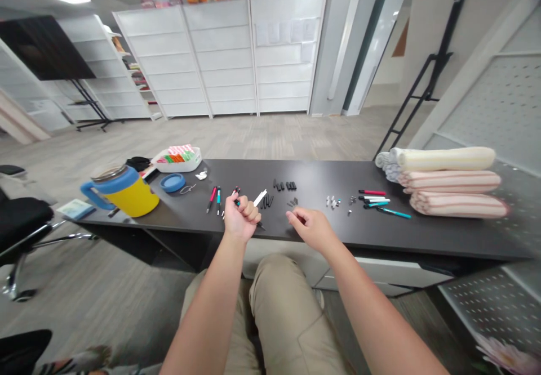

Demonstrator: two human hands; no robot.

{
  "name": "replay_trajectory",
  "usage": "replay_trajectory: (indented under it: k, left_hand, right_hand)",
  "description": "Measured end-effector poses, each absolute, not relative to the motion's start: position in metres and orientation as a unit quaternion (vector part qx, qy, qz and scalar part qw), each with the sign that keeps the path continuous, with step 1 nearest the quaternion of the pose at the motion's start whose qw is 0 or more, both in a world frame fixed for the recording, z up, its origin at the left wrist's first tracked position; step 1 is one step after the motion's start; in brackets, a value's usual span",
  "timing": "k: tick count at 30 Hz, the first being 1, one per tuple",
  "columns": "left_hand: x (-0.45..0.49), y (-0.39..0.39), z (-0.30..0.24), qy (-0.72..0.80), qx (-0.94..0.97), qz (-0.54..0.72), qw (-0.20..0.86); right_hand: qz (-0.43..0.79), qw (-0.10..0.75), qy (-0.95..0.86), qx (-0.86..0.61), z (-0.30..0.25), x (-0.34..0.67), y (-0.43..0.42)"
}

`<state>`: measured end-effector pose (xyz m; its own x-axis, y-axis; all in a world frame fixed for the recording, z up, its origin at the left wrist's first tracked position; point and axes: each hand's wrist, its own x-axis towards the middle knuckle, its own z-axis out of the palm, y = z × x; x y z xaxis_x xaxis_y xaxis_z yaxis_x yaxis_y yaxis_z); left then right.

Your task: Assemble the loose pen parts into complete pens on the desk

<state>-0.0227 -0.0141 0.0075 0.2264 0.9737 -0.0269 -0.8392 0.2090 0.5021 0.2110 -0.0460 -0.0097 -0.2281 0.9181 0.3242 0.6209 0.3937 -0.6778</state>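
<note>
My left hand [242,218] is closed in a fist around a pen, whose dark tip [261,226] sticks out on the right; a bit of teal shows near the thumb. The fingers of my right hand [311,227] are curled, thumb and forefinger close together, and whatever may be between them is too small to make out. Just beyond it lie small dark pieces [292,201]. White sticks [260,197] and thin black rods [267,201] lie beside my left hand. Short black tubes [291,185] sit farther back. Assembled-looking pens [212,199] lie left of the fist.
On the black desk [253,172], small white and metal parts [332,202] and coloured barrels [372,192] lie right. Rolled cloths [456,181] are stacked at the right end. A yellow-blue mug [134,193], blue lid [172,182] and white tray [186,165] stand left.
</note>
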Motion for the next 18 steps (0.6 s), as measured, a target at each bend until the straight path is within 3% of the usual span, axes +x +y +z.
replay_trajectory:
  k: [12, 18]
  left_hand:
    - [-0.0311, -0.0175, 0.0008, 0.153, 0.169, 0.678, 0.699]
    - [-0.0294, -0.0188, 0.0014, 0.116, 0.178, 0.655, 0.725]
  right_hand:
    - [0.202, 0.345, -0.753, -0.523, -0.0105, 0.2102, -0.0470]
    - [0.206, 0.339, -0.755, -0.522, -0.0121, 0.2097, -0.0462]
